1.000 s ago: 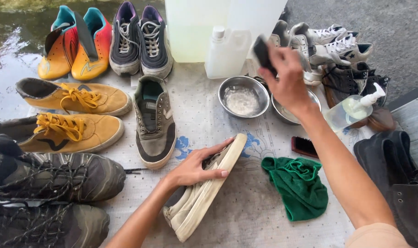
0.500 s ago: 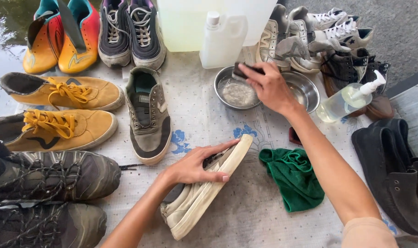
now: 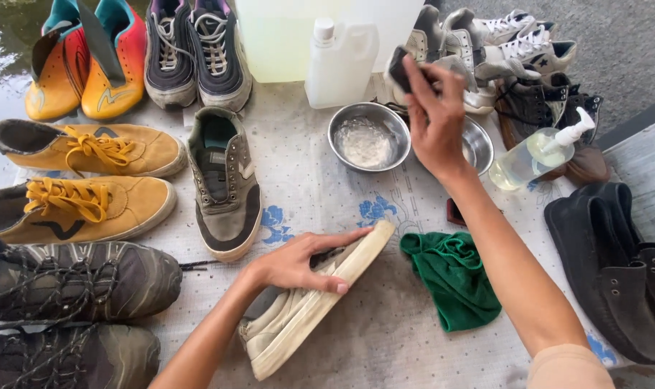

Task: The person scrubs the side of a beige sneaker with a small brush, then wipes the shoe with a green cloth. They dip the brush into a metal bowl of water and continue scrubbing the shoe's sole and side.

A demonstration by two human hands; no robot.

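Underfoot, a pale dotted cloth [image 3: 320, 194] with blue flower prints covers the ground; wet pavement shows past its far left corner and grey concrete past its far right.

On that cloth the left hand [image 3: 298, 261] is pressed around a dirty cream sneaker [image 3: 306, 310], tipped on its side with the sole edge up — fingers curled over the sole, thumb along the upper. Left of this grip lie a grey sneaker [image 3: 223, 180], two mustard shoes [image 3: 82, 176] and dark hiking boots [image 3: 68, 284]; right of it sits a crumpled green rag [image 3: 453, 277].

The right hand [image 3: 432, 119] is raised, fingers pinching a small dark brush [image 3: 399, 68] — its bristles are hidden, so its exact kind is hard to tell. Just below and left of this grip stands a steel bowl [image 3: 367, 137] of whitish foam; a second bowl [image 3: 478, 144] is half hidden behind the wrist. A white jug [image 3: 339, 61] stands left of the brush, a pump bottle [image 3: 540, 151] right of the hand. The big translucent container [image 3: 284, 36] is cut off at the top.
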